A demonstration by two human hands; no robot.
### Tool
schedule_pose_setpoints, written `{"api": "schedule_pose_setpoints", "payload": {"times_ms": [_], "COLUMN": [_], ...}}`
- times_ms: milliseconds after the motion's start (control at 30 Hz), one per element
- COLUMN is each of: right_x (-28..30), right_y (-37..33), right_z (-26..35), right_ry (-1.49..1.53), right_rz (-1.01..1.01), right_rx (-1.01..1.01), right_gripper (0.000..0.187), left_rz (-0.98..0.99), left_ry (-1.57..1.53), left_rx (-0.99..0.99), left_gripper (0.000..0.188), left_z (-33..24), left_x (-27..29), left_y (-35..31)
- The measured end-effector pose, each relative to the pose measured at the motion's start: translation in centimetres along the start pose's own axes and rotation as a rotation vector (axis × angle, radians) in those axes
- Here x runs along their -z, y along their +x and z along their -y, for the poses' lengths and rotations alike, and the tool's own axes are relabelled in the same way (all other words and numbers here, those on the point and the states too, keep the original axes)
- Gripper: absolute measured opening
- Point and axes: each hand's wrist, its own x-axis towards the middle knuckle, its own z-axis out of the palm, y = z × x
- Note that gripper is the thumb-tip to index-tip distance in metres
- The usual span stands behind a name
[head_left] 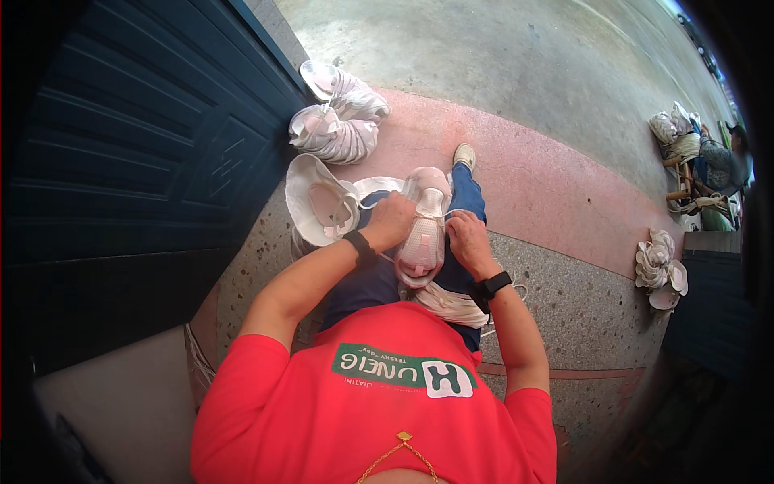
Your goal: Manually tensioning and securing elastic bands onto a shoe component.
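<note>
A pale pink and white shoe upper (pixel 422 252) lies lengthwise over my lap, between my hands. A thin cream shoelace (pixel 432 215) crosses its tongue area from one hand to the other. My left hand (pixel 392 220) is closed at the upper's left edge, its fingers pinched on the lace. At the right edge, my right hand (pixel 469 240) pinches the lace between thumb and fingers. The fingertips of the left hand are partly hidden. Below the upper, a bundle of white uppers (pixel 455 307) rests by my right thigh, with loose laces beside it.
Left of my knee sits a stack of white uppers (pixel 300 189); more nested bundles (pixel 343 121) lie beyond, against a dark blue door (pixel 153 121). Another bundle (pixel 661 270) lies at the right. A person (pixel 721 161) sits at far right near piled uppers (pixel 681 133).
</note>
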Motion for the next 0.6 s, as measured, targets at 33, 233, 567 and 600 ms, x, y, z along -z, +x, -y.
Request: {"api": "schedule_pose_setpoints", "payload": {"times_ms": [33,233,567,600], "right_x": [-0.1,-0.1,-0.6,-0.6], "right_y": [0.2,1.2,2.2,1.9], "right_z": [0.0,0.3,0.6,0.6], "right_ry": [-0.024,-0.155,-0.219,-0.22], "right_rz": [-0.014,0.026,0.0,-0.026], "right_rx": [0.001,0.005,0.103,0.074], "right_gripper": [0.011,0.009,0.007,0.008], "left_rz": [0.009,0.095,0.089,0.102], "left_ry": [0.032,0.253,0.164,0.212], "left_rx": [-0.017,-0.092,-0.155,-0.186], "left_gripper": [0.011,0.011,0.012,0.012], "left_z": [-0.1,-1.1,0.6,0.2], "left_x": [0.1,1.2,0.3,0.5], "left_y": [0.1,0.5,1.8,1.7]}}
